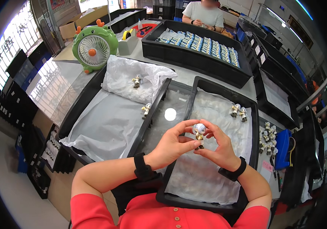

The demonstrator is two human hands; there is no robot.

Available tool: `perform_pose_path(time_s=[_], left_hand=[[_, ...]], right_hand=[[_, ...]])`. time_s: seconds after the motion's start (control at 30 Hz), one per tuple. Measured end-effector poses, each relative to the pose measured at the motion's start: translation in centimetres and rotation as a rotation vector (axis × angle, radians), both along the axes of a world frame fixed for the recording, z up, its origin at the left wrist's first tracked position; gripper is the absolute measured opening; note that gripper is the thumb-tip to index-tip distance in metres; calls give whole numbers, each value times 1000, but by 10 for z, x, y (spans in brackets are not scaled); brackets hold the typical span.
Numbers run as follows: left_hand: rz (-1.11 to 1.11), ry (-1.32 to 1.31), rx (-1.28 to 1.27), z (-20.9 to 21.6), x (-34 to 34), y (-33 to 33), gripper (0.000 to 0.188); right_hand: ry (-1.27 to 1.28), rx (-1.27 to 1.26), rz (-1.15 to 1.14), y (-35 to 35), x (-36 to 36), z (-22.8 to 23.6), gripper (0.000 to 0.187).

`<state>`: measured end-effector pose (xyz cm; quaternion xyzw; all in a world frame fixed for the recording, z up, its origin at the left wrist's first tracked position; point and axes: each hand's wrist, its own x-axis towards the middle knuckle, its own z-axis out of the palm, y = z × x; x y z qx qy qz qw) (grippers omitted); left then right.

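Observation:
Between both hands, above the right tray, is a small white-haired figurine (199, 131) with a pale gold and white outfit and dark feet. My left hand (177, 140) pinches it from the left, thumb near its lower body. From the right, my right hand (220, 147) grips it too, with fingertips at its head and feet. Two similar figurines (239, 112) rest in the far right part of the paper-lined black tray (253, 141). In the left black tray (80, 100), one figurine (137, 81) lies on crumpled white paper and another figurine (146, 110) sits by the right wall.
A green animal-shaped fan (94, 47) and a tape dispenser (128, 42) stand at the back left. Behind the trays, a large black bin (194, 53) holds rows of wrapped items. Several figurines (267, 138) cluster at right beside a blue container (283, 149). A person (203, 16) works across the table.

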<state>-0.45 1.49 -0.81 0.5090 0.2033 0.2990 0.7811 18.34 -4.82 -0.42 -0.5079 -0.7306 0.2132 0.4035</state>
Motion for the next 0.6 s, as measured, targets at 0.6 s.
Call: perform_pose_path(time_s=[0.6], left_hand=[[-5,25,-17,1,-2,3,43]], right_hand=[[-17,7,-20,0,0,-4,81]])
